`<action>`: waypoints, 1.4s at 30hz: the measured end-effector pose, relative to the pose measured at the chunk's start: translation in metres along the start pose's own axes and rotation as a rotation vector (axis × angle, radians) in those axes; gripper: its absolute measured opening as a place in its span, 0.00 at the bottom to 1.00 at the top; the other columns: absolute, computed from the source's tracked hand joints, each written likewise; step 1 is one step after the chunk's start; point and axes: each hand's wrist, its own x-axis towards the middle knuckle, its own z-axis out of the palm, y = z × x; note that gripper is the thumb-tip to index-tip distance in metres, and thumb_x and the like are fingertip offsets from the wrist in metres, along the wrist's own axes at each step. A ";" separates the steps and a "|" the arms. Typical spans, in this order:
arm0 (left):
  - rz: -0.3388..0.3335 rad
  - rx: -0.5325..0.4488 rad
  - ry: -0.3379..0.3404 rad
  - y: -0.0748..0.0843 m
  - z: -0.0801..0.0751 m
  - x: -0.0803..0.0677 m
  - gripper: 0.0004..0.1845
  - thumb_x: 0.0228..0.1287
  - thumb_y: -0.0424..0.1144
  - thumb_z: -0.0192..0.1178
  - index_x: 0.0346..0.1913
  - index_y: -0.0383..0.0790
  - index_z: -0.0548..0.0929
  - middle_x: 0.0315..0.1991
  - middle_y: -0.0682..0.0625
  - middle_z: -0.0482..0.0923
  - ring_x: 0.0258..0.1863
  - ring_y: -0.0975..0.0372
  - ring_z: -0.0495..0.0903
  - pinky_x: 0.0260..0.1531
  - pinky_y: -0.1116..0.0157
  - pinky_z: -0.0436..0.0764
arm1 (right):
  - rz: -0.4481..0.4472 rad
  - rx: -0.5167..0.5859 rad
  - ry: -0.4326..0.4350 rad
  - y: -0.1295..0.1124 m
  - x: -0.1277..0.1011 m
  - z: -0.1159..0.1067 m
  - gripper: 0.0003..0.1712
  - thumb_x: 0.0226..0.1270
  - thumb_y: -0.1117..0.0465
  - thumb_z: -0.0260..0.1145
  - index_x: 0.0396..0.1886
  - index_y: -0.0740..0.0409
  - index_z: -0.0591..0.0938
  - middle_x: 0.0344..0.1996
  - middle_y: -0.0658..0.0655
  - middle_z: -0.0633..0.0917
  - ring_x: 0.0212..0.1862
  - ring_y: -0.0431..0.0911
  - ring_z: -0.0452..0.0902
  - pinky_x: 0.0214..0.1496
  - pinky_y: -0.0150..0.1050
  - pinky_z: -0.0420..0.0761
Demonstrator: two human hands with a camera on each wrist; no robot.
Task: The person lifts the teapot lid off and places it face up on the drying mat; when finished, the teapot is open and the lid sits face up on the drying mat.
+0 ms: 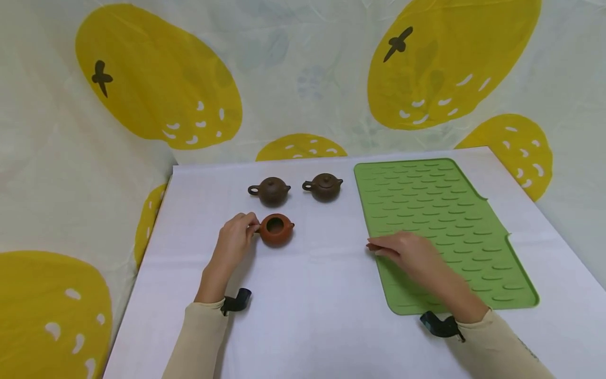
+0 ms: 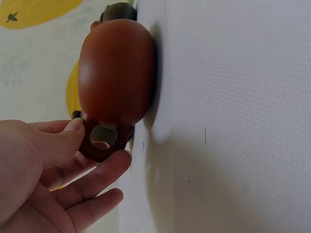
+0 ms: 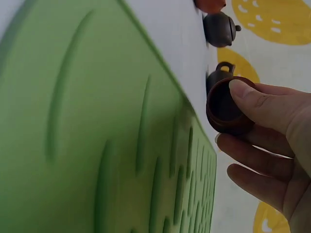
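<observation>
My left hand pinches the handle of a small reddish-brown teapot. The teapot's round top opening is uncovered, and its spout faces right. In the left wrist view, the thumb and fingers hold the looped handle beside the body. Over the left edge of the green mat, my right hand grips a small dark reddish-brown teapot lid between thumb and fingers. Its hollow side shows in the right wrist view. The fingers partly hide the lid in the head view.
Two dark brown lidded teapots stand behind the reddish one, a left one and a right one. A green ridged mat covers the table's right part. White cloth lies over the table, with a fruit-patterned curtain behind.
</observation>
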 end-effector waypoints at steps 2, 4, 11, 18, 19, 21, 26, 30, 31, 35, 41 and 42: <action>-0.001 0.000 0.001 0.000 0.000 0.000 0.02 0.65 0.33 0.67 0.36 0.39 0.84 0.33 0.43 0.85 0.36 0.50 0.84 0.40 0.50 0.82 | 0.011 -0.022 -0.001 0.005 -0.008 -0.004 0.17 0.62 0.61 0.74 0.52 0.51 0.89 0.44 0.46 0.93 0.47 0.48 0.91 0.47 0.47 0.87; -0.003 -0.002 -0.001 0.001 0.000 0.000 0.02 0.66 0.33 0.67 0.36 0.39 0.84 0.33 0.43 0.84 0.36 0.51 0.83 0.40 0.50 0.82 | 0.024 -0.043 0.000 0.008 -0.015 -0.009 0.17 0.62 0.60 0.74 0.52 0.51 0.89 0.43 0.47 0.93 0.46 0.50 0.91 0.46 0.47 0.87; -0.018 -0.007 -0.016 0.002 -0.002 0.000 0.02 0.67 0.34 0.66 0.37 0.39 0.83 0.34 0.43 0.84 0.37 0.51 0.83 0.41 0.51 0.82 | 0.120 -0.101 -0.076 0.011 -0.034 -0.024 0.16 0.62 0.55 0.74 0.49 0.52 0.89 0.37 0.53 0.93 0.30 0.48 0.88 0.33 0.46 0.85; -0.027 -0.011 -0.014 0.002 -0.002 0.000 0.02 0.67 0.34 0.66 0.37 0.40 0.83 0.34 0.43 0.84 0.37 0.51 0.83 0.41 0.50 0.82 | 0.081 -0.095 -0.113 0.009 -0.045 -0.030 0.08 0.59 0.52 0.76 0.38 0.40 0.88 0.31 0.39 0.91 0.25 0.33 0.80 0.29 0.35 0.79; -0.029 -0.012 -0.014 0.002 -0.002 0.000 0.02 0.67 0.34 0.66 0.37 0.40 0.83 0.34 0.43 0.84 0.37 0.51 0.83 0.41 0.50 0.82 | 0.077 -0.080 -0.119 0.009 -0.046 -0.030 0.07 0.60 0.52 0.76 0.38 0.38 0.89 0.31 0.37 0.91 0.27 0.33 0.82 0.30 0.35 0.80; -0.028 -0.013 -0.015 0.002 -0.002 0.000 0.02 0.67 0.34 0.66 0.37 0.40 0.83 0.34 0.43 0.84 0.37 0.51 0.83 0.41 0.50 0.82 | 0.068 -0.060 -0.127 0.009 -0.046 -0.031 0.07 0.60 0.52 0.75 0.38 0.35 0.89 0.32 0.35 0.91 0.30 0.33 0.85 0.32 0.34 0.82; -0.030 -0.013 -0.023 0.002 -0.002 0.000 0.02 0.67 0.34 0.66 0.37 0.39 0.83 0.34 0.43 0.84 0.37 0.52 0.83 0.42 0.51 0.82 | 0.042 -0.054 -0.131 0.010 -0.046 -0.030 0.08 0.61 0.53 0.75 0.39 0.35 0.91 0.34 0.34 0.91 0.33 0.33 0.87 0.34 0.33 0.83; -0.031 -0.012 -0.027 0.002 -0.002 0.000 0.03 0.68 0.35 0.65 0.37 0.38 0.83 0.35 0.44 0.84 0.38 0.52 0.83 0.42 0.51 0.82 | 0.079 -0.063 -0.140 0.013 -0.044 -0.028 0.09 0.61 0.53 0.75 0.42 0.40 0.92 0.35 0.40 0.93 0.32 0.37 0.88 0.33 0.36 0.84; -0.030 -0.011 -0.027 0.002 -0.001 0.000 0.04 0.68 0.35 0.65 0.37 0.38 0.83 0.35 0.44 0.84 0.38 0.52 0.83 0.42 0.51 0.83 | 0.091 -0.062 -0.143 0.013 -0.044 -0.027 0.10 0.62 0.53 0.74 0.43 0.41 0.92 0.35 0.42 0.93 0.32 0.37 0.88 0.32 0.36 0.84; -0.026 -0.014 -0.022 0.001 -0.001 0.000 0.03 0.68 0.34 0.66 0.37 0.39 0.83 0.35 0.43 0.84 0.38 0.52 0.84 0.42 0.51 0.83 | 0.120 -0.043 -0.164 0.017 -0.040 -0.026 0.12 0.63 0.54 0.73 0.46 0.45 0.92 0.37 0.48 0.94 0.28 0.32 0.83 0.29 0.32 0.79; -0.034 -0.014 -0.023 0.002 -0.001 0.000 0.02 0.68 0.34 0.65 0.37 0.39 0.83 0.35 0.43 0.84 0.38 0.51 0.83 0.43 0.51 0.83 | 0.133 0.004 -0.181 0.021 -0.037 -0.024 0.13 0.64 0.55 0.73 0.47 0.46 0.92 0.40 0.47 0.93 0.29 0.33 0.82 0.31 0.33 0.79; -0.035 -0.015 -0.022 0.002 -0.001 0.000 0.02 0.68 0.34 0.65 0.37 0.39 0.83 0.36 0.43 0.84 0.38 0.51 0.84 0.43 0.51 0.83 | 0.130 0.008 -0.180 0.022 -0.037 -0.023 0.12 0.64 0.55 0.73 0.47 0.46 0.92 0.40 0.47 0.93 0.31 0.36 0.85 0.33 0.35 0.81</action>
